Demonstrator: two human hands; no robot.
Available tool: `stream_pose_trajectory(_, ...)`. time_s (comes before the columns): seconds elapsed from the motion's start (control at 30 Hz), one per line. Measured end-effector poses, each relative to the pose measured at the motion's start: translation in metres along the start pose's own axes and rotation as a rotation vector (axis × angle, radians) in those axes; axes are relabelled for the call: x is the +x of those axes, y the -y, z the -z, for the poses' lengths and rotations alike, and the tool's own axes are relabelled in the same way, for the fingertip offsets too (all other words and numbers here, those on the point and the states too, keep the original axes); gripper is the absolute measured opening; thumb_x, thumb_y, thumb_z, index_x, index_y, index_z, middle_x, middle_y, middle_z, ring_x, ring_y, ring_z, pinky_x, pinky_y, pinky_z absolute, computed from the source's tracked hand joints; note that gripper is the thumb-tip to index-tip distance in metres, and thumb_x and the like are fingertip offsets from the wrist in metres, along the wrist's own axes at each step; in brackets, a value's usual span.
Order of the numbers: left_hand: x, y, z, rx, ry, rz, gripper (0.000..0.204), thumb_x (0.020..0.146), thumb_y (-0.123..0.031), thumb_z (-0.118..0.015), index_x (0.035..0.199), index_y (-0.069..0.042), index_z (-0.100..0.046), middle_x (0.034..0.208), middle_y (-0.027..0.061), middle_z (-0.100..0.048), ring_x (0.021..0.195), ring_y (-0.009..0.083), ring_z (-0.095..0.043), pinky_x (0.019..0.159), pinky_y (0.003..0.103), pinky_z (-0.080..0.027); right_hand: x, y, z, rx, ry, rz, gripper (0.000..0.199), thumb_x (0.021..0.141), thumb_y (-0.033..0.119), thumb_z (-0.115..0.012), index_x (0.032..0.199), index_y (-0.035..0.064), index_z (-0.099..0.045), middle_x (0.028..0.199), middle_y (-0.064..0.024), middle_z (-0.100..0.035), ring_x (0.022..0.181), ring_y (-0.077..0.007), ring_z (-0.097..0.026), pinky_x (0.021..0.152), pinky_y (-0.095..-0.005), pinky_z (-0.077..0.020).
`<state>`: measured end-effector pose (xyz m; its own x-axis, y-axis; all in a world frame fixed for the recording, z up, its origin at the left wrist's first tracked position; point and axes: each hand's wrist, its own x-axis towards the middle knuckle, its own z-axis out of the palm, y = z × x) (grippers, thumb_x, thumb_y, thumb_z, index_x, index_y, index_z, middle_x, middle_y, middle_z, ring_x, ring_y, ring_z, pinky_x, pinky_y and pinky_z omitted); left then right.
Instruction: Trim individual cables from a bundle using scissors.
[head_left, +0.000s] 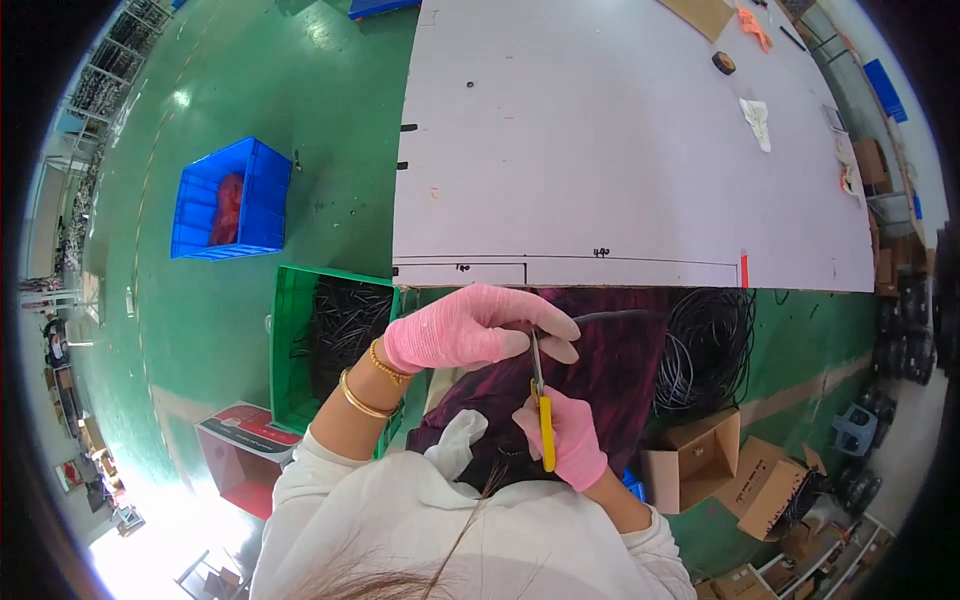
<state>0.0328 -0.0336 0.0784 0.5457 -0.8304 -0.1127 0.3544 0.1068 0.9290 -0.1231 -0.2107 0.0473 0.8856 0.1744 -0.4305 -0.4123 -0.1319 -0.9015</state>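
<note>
My left hand (465,325), in a pink glove with pale fingertips, is closed with thumb and fingers together around the end of a thin black cable or tube (618,316). From those fingers the strand runs to the right across my lap. My right hand (572,440), also gloved in pink, grips a pair of scissors (546,420) by its yellow handles. The blades point up and away from me, their tips right at my left fingers. How far the blades are parted, and whether they touch the strand, is hidden there.
A white table (620,190) with marked lines lies ahead. At my left stands a green crate (287,350) of short black pieces (350,325). Black coils (705,350) hang at the right near cardboard boxes (700,460). A blue crate (265,195) sits on the floor.
</note>
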Motion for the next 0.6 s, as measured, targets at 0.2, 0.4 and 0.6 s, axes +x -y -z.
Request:
stream_pose_trajectory(0.2, -0.011, -0.008, 0.006, 0.025, -0.013, 0.018, 0.045, 0.082, -0.005, -0.048, 0.124, 0.001, -0.063, 0.111, 0.0078, -0.074, 0.059, 0.0005, -0.04, 0.056, 0.017, -0.04, -0.001, 0.009, 0.039, -0.036, -0.402, 0.201, 0.028, 0.068, 0.005, -0.086, 0.086, 0.0056, -0.064, 0.073, -0.0015, -0.063, 0.062, -0.0109, -0.052, 0.057, -0.0265, -0.0437)
stream_pose_trajectory(0.4, -0.039, -0.01, 0.0, -0.009, -0.096, 0.006, 0.044, 0.084, -0.006, -0.048, 0.125, 0.002, -0.062, 0.112, 0.0075, -0.074, 0.06, 0.0011, -0.044, 0.056, 0.017, -0.041, 0.053, 0.057, 0.064, -0.827, -0.384, 0.585, 0.031, 0.067, 0.01, -0.087, 0.081, 0.0023, -0.061, 0.066, -0.0079, -0.051, 0.058, -0.0225, -0.047, 0.052, -0.034, -0.0394)
stream_pose_trajectory(0.6, -0.153, 0.045, 0.041, 0.544, -0.763, 0.103, 0.033, 0.086, -0.005, -0.052, 0.115, 0.0, -0.067, 0.101, 0.0081, -0.074, 0.065, 0.015, -0.06, 0.065, 0.03, -0.051, 0.07, 0.077, 0.058, -0.861, -0.332, 0.444, 0.036, 0.065, 0.019, -0.09, 0.075, 0.0041, -0.059, 0.065, -0.0101, -0.056, 0.06, -0.0284, -0.051, 0.054, -0.0365, -0.0427)
